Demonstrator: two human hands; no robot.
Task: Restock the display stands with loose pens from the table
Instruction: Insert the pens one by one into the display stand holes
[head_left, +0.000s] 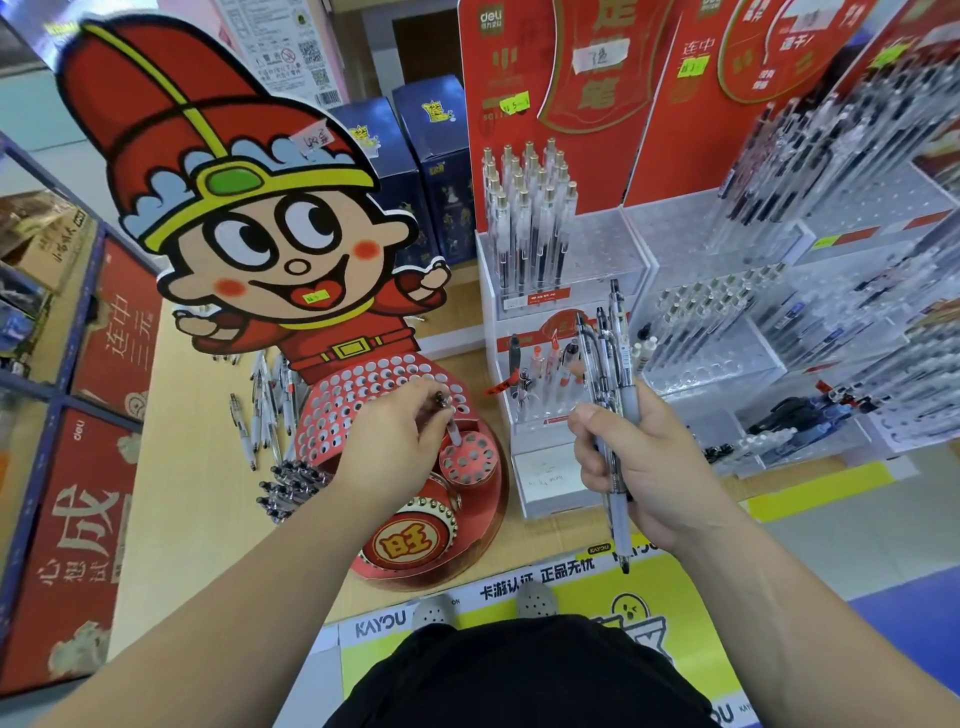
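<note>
Here, a single pen meets the red stand – centre of the frame.
The left hand (389, 441) pinches one pen (451, 425) near its top, fingers (418, 397) curled close round it, with its tip at a hole in the small round cup (475, 462) at the front of the red display stand (363, 410). I judge it best to line the tip over a free hole and lower it straight, not slanted. The right hand (639, 457), centre right, is wrapped tight round a bundle of pens (605, 353) — the next supply. More loose pens (265, 405) lie on the desk (197, 467) left of the stand.
</note>
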